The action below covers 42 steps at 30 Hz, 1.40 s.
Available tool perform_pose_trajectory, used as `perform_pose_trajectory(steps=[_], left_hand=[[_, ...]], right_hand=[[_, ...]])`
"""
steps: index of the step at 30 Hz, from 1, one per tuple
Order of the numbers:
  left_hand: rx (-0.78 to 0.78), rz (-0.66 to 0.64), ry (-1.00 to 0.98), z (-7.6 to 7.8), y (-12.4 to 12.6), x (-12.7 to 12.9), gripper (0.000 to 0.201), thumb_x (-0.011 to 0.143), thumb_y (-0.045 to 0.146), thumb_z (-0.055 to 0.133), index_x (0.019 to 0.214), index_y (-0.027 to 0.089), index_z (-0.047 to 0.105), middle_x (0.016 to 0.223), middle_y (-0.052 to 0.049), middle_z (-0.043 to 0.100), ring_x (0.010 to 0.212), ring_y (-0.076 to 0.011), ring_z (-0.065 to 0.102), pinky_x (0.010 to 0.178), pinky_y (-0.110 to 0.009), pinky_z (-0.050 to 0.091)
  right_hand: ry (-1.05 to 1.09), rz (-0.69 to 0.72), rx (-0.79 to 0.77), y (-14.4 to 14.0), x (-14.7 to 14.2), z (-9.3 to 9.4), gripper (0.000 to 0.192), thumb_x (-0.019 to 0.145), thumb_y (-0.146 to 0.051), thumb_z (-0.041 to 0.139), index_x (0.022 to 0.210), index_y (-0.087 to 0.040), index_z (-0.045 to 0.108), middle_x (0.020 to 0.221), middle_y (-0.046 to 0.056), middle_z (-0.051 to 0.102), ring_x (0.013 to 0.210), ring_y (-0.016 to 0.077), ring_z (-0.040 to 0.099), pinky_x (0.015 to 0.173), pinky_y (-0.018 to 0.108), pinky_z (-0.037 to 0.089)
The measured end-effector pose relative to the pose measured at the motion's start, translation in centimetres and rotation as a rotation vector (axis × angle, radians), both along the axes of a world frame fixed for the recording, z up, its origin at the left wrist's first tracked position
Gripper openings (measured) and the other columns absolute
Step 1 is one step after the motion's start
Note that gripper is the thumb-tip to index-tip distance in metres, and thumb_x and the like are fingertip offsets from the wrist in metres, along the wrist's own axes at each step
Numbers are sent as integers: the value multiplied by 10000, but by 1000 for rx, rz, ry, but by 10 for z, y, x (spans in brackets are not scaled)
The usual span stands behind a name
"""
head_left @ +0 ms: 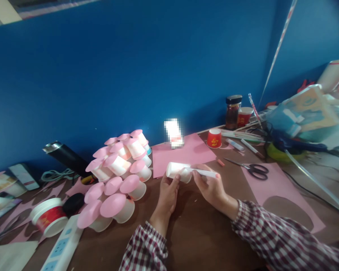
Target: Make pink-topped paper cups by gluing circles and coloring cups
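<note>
— What containers does the head view show?

— A heap of white paper cups capped with pink discs [117, 180] sits left of centre on the brown table [197, 233]. Near the left edge stands a white tub with a red label [49, 220]; its contents cannot be seen. Far right of centre, a small red cup [214, 138] stands upside down, and behind it a dark-lidded glass jar [233, 111] holds something brownish, beside another red cup [245, 116].

— Any writing legible?

— The red cup carries yellow marks, too small to read (the white card against the blue wall is blurred out).

— And the fingers?

— The left hand [167, 195] wraps the white paper cup [178, 171], fingers curled round its side, lying sideways just above the table's middle. The right hand [213, 188] pinches a white glue stick [203, 172] between thumb and fingertips, its end touching the cup. Scissors [250, 168] lie on pink paper [282, 192] to the right.
</note>
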<state>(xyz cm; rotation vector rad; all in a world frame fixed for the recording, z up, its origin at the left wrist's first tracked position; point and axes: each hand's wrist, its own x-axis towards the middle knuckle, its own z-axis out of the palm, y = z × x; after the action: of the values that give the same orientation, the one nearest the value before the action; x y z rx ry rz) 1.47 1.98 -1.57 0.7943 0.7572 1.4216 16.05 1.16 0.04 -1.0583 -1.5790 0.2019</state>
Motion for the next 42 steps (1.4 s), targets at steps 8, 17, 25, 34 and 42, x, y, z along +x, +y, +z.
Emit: perform_pose_trajectory(steps=[8,17,25,34,42], left_hand=[[-7,-4,21,1,-1,0,484,760,244,687,1222,203,546,1089,-86,667,981,-204,621,904,-349,433],[0,-17,18,2,-1,0,467,763,245,684,1208,196,554,1049,-84,677,970,-199,621,898,-339,440],[-43,1,1,3,0,1,392,746,309,701,1099,171,603,1057,-95,671,970,-217,620,873,-349,446],[-14,17,-49,4,0,-7,308,766,309,685,1039,191,605,1108,-72,640,1007,-202,598,835,-320,463],[-17,3,-67,8,-2,-9,299,813,328,633,1076,195,588,1081,-68,649,987,-192,610,837,-325,474]], right_hand=[[-9,23,-11,-2,0,3,125,872,-207,516,917,-173,627,840,54,676,762,173,647,716,279,518],[-19,55,29,-3,-2,1,116,859,-189,537,947,-175,611,857,52,669,789,174,647,730,281,524],[182,172,-71,-4,-2,-1,165,893,-216,513,1042,-192,581,935,66,661,817,178,664,748,292,545],[219,122,-61,2,-3,0,248,904,-237,497,1137,-186,563,1065,110,640,958,211,625,849,351,512],[111,148,-101,1,-5,-2,333,845,-219,573,1172,-189,519,1009,79,640,851,180,641,789,306,528]])
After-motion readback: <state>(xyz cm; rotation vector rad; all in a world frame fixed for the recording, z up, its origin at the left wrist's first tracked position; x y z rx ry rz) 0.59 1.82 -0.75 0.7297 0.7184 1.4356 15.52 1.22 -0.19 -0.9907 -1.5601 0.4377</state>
